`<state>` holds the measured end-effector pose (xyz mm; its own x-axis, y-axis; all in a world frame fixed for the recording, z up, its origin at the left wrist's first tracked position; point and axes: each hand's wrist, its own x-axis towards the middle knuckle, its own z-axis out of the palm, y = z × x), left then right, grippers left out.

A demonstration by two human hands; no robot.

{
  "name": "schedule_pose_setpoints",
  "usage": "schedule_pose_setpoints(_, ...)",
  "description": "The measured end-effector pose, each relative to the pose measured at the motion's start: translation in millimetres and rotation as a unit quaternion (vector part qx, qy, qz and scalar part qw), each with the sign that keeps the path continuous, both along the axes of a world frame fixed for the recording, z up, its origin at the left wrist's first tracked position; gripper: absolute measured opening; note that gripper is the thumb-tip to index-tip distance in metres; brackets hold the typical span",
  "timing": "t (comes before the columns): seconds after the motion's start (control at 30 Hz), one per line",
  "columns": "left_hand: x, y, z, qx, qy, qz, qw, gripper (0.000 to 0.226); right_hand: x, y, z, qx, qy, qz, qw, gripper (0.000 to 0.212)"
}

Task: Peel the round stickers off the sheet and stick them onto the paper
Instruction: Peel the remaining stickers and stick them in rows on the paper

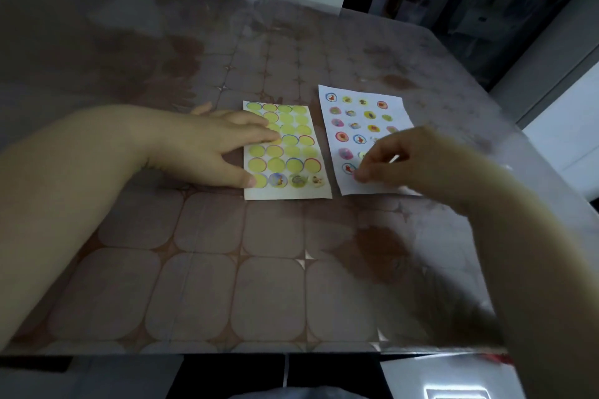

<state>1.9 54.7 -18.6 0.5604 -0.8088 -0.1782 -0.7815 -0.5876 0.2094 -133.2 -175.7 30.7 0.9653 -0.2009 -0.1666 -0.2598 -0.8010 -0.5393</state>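
Note:
The sticker sheet point(287, 152) lies flat at the table's middle. Most of its circles are bare yellow backing, and three round stickers point(296, 180) remain in the bottom row. My left hand point(207, 147) rests on the sheet's left edge with straight fingers and holds it down. To the right lies the white paper point(366, 139), with several round stickers point(353, 126) stuck on it in rows. My right hand point(405, 162) hovers over the paper's lower half. Its curled fingertips are bunched together and pinch a round sticker against the paper beside a red-ringed one point(348, 168). The pinched sticker is mostly hidden.
The table point(259, 269) is covered in a glossy sheet over a brown rounded-tile pattern. Its near edge runs along the bottom and its right edge slants close to the paper. A dark doorway and white walls lie beyond the far edge.

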Motion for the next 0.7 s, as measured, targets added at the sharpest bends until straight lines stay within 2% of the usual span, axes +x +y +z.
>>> schedule_pose_setpoints(0.13,6,-2,-2,0.000,-0.002,-0.018,1.000,0.075,-2,0,-14,0.021,-0.014,-0.024,0.999,0.011)
schedule_pose_setpoints(0.27,6,-2,-5,-0.054,-0.040,-0.035,0.997,0.072,-2,3,-14,0.033,-0.003,-0.022,0.999,0.010)
schedule_pose_setpoints(0.37,7,-2,-5,-0.033,-0.030,-0.037,0.998,0.073,-2,5,-15,0.016,0.003,-0.026,1.000,0.011)
schedule_pose_setpoints(0.43,7,-3,-5,-0.026,-0.030,-0.031,0.999,0.079,1,5,-14,-0.003,0.002,-0.030,1.000,0.016)
schedule_pose_setpoints(0.57,1,-4,-6,-0.056,-0.049,-0.035,0.997,0.084,8,3,-10,-0.084,0.042,-0.020,0.995,0.042)
schedule_pose_setpoints(0.7,-9,-7,1,-0.066,-0.040,-0.046,0.996,0.085,21,8,7,-0.163,0.132,0.033,0.977,0.041)
